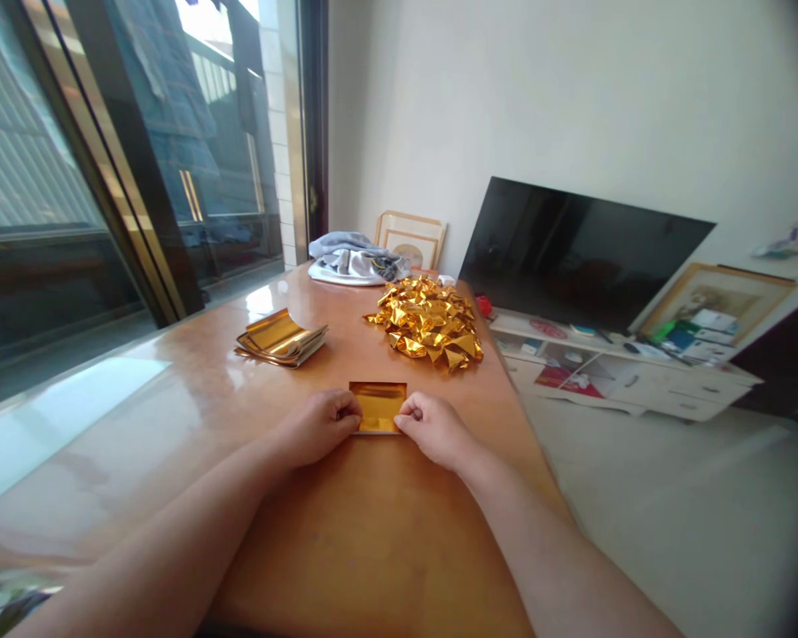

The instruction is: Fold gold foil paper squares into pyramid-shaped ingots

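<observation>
Gold foil square (378, 408) sits pinched between my left fingers (342, 409) and right fingers (409, 416) on the counter (372, 540); crumpled foil heap (426, 321) lies beyond them.

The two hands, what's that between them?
A square gold foil sheet lies between the left hand and the right hand, touching both. The head view shows it.

A black TV (572, 257) stands on a white cabinet (638, 390).
</observation>
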A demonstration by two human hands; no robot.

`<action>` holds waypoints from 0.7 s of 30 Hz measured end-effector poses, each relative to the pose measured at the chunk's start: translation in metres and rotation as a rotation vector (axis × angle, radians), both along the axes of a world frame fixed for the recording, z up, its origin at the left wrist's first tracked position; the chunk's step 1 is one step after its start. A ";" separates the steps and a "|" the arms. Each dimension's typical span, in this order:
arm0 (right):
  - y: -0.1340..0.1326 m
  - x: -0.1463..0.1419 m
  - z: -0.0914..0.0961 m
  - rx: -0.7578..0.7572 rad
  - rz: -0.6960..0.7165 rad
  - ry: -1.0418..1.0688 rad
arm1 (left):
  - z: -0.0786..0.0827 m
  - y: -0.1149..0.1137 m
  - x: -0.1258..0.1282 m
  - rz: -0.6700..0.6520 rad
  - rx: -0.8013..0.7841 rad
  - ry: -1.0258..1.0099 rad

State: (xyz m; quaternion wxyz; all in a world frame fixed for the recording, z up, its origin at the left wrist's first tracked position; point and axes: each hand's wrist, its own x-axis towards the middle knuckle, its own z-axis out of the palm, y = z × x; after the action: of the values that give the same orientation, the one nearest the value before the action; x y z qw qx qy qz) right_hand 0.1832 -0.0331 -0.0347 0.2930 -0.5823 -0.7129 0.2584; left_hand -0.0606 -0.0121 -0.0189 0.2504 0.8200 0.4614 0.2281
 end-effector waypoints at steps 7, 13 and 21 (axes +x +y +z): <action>0.001 0.000 -0.002 0.014 -0.005 -0.034 | 0.000 -0.002 -0.002 -0.016 -0.064 -0.014; -0.001 0.000 -0.003 0.031 -0.014 -0.066 | -0.002 -0.001 -0.003 -0.041 -0.087 -0.033; -0.001 -0.002 -0.001 0.035 -0.038 -0.109 | 0.001 -0.001 -0.005 -0.053 -0.112 -0.035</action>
State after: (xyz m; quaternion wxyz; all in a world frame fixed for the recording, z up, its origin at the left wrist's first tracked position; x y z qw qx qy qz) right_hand 0.1817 -0.0339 -0.0362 0.2687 -0.6037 -0.7211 0.2081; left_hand -0.0653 -0.0127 -0.0181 0.3098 0.8126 0.4470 0.2096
